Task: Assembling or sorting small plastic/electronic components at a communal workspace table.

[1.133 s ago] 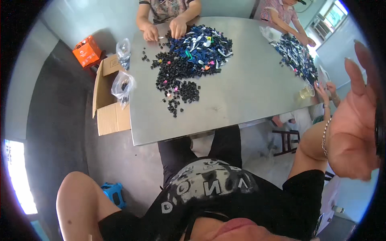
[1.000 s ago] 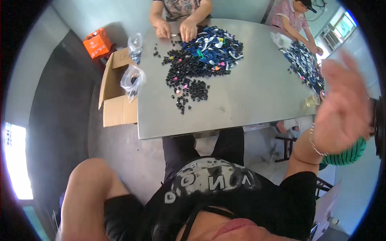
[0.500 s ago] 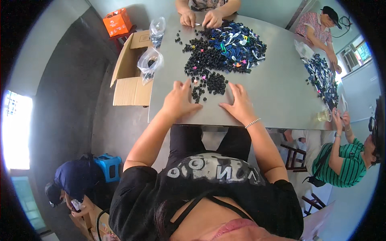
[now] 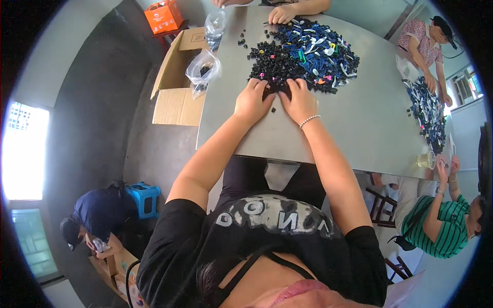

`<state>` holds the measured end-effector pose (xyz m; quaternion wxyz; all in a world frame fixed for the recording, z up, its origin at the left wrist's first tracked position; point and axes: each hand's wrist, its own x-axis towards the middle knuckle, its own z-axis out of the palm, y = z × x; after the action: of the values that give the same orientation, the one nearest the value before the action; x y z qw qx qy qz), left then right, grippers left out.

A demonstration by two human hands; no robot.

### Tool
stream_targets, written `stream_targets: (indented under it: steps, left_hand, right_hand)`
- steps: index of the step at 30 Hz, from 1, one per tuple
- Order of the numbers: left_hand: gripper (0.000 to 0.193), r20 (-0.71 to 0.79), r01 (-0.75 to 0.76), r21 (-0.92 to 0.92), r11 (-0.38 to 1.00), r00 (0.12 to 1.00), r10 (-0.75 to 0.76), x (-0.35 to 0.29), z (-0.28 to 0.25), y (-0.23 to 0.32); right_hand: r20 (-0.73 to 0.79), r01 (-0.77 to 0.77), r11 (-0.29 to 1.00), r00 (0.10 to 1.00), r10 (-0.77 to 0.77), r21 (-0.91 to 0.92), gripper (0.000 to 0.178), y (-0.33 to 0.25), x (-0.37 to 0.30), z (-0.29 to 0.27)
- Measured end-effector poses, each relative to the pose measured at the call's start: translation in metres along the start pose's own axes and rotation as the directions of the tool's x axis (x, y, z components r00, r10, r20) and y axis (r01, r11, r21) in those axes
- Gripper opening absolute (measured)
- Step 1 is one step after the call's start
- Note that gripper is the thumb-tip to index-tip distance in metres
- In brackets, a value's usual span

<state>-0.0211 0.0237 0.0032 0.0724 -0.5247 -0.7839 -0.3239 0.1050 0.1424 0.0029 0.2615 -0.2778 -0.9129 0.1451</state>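
Observation:
Small black plastic pieces (image 4: 277,65) lie heaped on the grey table in front of me, with a few pink ones among them. My left hand (image 4: 252,102) and my right hand (image 4: 300,104) rest at the near edge of this heap, thumbs close together. Both are cupped against the pieces from either side, thumbs held apart from the fingers; neither visibly grips a piece. Some pieces between the hands are partly hidden by them. One loose black piece (image 4: 273,110) lies just below my thumbs.
Blue, white and black pieces (image 4: 321,54) adjoin the black heap. Across the table is another person's hand (image 4: 282,14). A cardboard box (image 4: 177,105) and plastic bags (image 4: 203,72) stand at the left. At the right are a second heap (image 4: 429,110), a cup (image 4: 425,159) and two people.
My hands have moved forward and closer together, pushing the near cluster of black pieces against the larger heap. The hands of the person opposite have moved apart. The view has shifted slightly.

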Motion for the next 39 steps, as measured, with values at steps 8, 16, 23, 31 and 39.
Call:
stream_targets:
  steps: [8,16,23,31,39]
  left_hand:
    - [0.028,-0.089,0.094,-0.298,0.95,0.988,-0.125,0.002,-0.001,-0.007]
    - [0.018,-0.126,0.005,-0.326,0.945,0.991,-0.049,0.002,-0.002,-0.012]
    - [0.02,-0.068,0.066,-0.344,0.937,0.993,-0.095,0.0,-0.005,-0.005]
    - [0.023,-0.043,0.048,-0.431,0.901,0.996,-0.074,0.0,-0.008,-0.003]
    - [0.024,-0.191,0.022,-0.426,0.904,0.975,-0.113,0.002,-0.006,-0.002]
  right_hand:
    - [-0.295,0.151,0.917,0.955,-0.038,0.37,0.025,0.03,0.003,0.016]
    - [-0.256,0.202,0.925,0.959,-0.12,0.322,0.017,0.022,-0.001,0.012]
    - [-0.315,0.25,0.921,0.937,-0.152,0.299,0.007,0.025,0.0,0.012]
    - [-0.327,0.288,0.912,0.926,-0.188,0.292,0.006,0.025,0.002,0.012]
    - [-0.332,0.286,0.919,0.924,-0.189,0.272,0.007,0.027,0.002,0.01]
